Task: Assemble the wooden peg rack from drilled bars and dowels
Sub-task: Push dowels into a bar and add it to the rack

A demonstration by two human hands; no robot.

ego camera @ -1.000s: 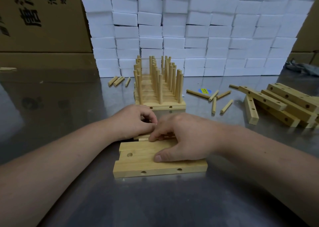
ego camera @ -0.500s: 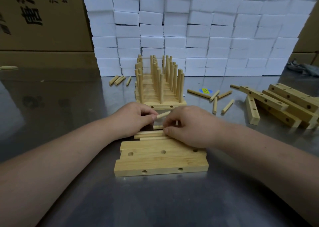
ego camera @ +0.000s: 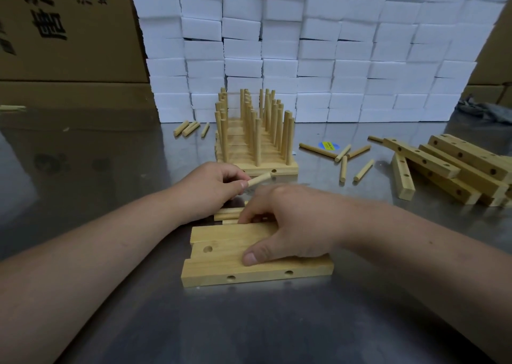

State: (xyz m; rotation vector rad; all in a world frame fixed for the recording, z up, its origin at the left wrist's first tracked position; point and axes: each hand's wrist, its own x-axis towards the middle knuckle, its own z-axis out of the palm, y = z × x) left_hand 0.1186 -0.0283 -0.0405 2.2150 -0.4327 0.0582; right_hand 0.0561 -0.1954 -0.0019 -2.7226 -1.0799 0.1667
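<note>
Three drilled wooden bars (ego camera: pixel 221 264) lie side by side on the metal table in front of me. My right hand (ego camera: pixel 291 225) rests across them, thumb pressed on the middle bar, fingertips on loose dowels (ego camera: pixel 228 213) lying just behind the bars. My left hand (ego camera: pixel 210 190) pinches a short dowel (ego camera: pixel 259 180) between thumb and fingers, its free end pointing right. Behind both hands stands a finished peg rack (ego camera: pixel 255 142) with several upright dowels.
Several loose dowels (ego camera: pixel 343 164) lie to the right of the rack and a few (ego camera: pixel 189 128) to its left. A pile of drilled bars (ego camera: pixel 454 169) sits at the far right. White foam blocks (ego camera: pixel 304 45) and cardboard boxes (ego camera: pixel 63 31) wall off the back.
My left hand has lifted a short dowel from the heap behind the bars. My right hand rose off the bars, then came back down with its thumb on the middle bar.
</note>
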